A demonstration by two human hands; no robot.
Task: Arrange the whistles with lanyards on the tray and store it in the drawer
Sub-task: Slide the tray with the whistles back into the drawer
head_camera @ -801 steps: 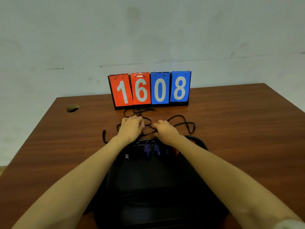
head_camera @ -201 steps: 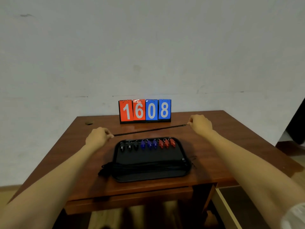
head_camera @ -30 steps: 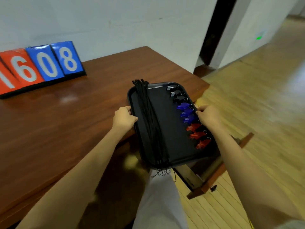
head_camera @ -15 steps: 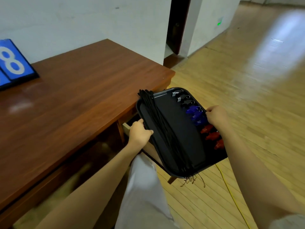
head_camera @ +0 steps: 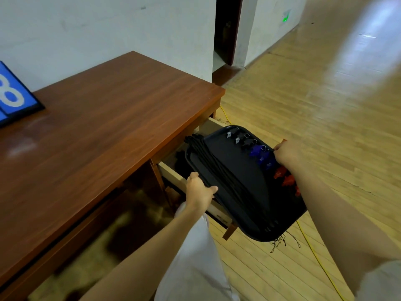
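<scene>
Arms stretched out from the bottom of the view, with a pale trouser leg (head_camera: 195, 257) between them. The left hand (head_camera: 198, 190) gripped the near left edge of the black tray (head_camera: 234, 157), its fingers curled round the rim. The right hand (head_camera: 286, 154) gripped the right edge. The tray was tilted and sat over the open drawer (head_camera: 217, 210), not flat inside it. I could not tell if it touched the wood.

A bunch of black lanyards (head_camera: 219, 170) ran straight along the left side of the tray, and their loose ends hung off the near rim. Along the right side lay a row: black whistles (head_camera: 237, 136) farthest, blue whistles (head_camera: 260, 155) in the middle, red whistles (head_camera: 284, 178) nearest, partly hidden by the right arm.

The drawer stuck out from under the brown desk (head_camera: 97, 127). A blue score card (head_camera: 13, 98) with a white 8 stood at the desk's far left. A yellow cable (head_camera: 314, 253) lay on the wood floor (head_camera: 303, 105). Farther off were a dark doorway (head_camera: 225, 29) and a small green light (head_camera: 285, 18).
</scene>
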